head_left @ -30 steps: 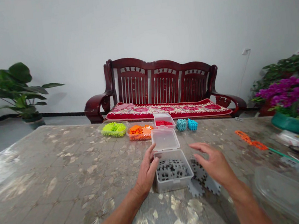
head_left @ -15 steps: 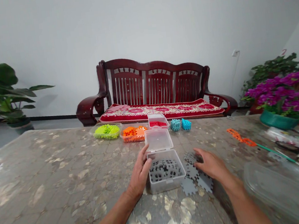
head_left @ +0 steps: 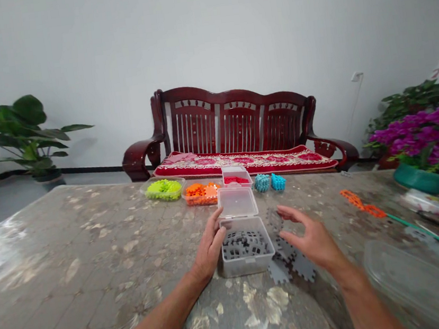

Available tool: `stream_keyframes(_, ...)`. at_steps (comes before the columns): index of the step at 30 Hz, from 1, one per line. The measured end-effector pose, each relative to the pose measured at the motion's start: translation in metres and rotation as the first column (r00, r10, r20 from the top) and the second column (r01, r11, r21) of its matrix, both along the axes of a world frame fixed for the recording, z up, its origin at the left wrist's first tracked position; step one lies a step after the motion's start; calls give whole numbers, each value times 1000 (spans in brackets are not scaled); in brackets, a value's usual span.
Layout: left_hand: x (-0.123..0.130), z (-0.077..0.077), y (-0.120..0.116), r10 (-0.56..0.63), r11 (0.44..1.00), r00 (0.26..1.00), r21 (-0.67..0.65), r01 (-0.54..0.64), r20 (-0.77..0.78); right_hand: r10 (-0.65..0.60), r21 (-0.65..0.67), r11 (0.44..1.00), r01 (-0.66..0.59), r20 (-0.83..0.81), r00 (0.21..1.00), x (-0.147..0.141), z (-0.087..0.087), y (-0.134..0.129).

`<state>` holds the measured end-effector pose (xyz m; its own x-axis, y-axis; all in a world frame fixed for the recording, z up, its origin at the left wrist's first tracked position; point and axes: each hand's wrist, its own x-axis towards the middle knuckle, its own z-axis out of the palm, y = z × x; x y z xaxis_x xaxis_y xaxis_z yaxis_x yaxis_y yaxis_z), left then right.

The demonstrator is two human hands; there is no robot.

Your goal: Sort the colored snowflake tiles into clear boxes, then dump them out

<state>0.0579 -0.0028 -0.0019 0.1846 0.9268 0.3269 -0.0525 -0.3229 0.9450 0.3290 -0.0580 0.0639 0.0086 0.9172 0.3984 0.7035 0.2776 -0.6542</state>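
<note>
A clear plastic box (head_left: pixel 250 265) with its lid (head_left: pixel 237 203) folded back holds many grey notched pieces (head_left: pixel 243 244). My left hand (head_left: pixel 207 246) rests against the box's left side, thumb at the rim and fingers apart. To the right of the box, my right hand (head_left: pixel 310 236) has thumb and fingers around a grey piece (head_left: pixel 275 220), raised on edge. Below that hand, several flat grey pieces (head_left: pixel 279 271) lie on the table, partly covered by it.
Behind the box stand tubs of green pieces (head_left: pixel 164 189), orange pieces (head_left: pixel 203 193) and red pieces (head_left: pixel 236 179), beside two blue stacks (head_left: pixel 278 182). At right are an orange chain (head_left: pixel 362 204), a clear lid (head_left: pixel 421 278) and a flower pot (head_left: pixel 425 177).
The view has shifted slightly left. My right hand has lifted a grey piece from the group on the table. My left hand stays by the box.
</note>
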Motion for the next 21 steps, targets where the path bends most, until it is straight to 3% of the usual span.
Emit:
stream_keyframes(4, 0, 1, -1, -23, 1000, 1000, -10, 23, 7, 121, 4, 993, -122, 83, 989, -26, 16, -12)
stream_keyframes(7, 1, 2, -1, -23, 1000, 1000, -2, 23, 6, 229, -51, 973, -225, 79, 970, -35, 18, -15)
stream_keyframes(9, 1, 3, -2, -23, 1000, 1000, -5, 23, 10, 235, -72, 970, -232, 40, 971, -34, 15, -14)
stream_keyframes(11, 1, 4, -3, -24, 999, 1000, -21, 25, 12, 169, -70, 983, -169, -10, 986, -27, 10, -10)
stream_keyframes(16, 0, 6, -5, -9, 1000, 1000, -30, 9, 5, -127, -86, 989, 122, -54, 991, 12, -12, 8)
stream_keyframes(21, -1, 3, -3, -17, 998, 999, -63, 19, 27, -235, -257, 926, 278, 187, 954, 36, -32, 16)
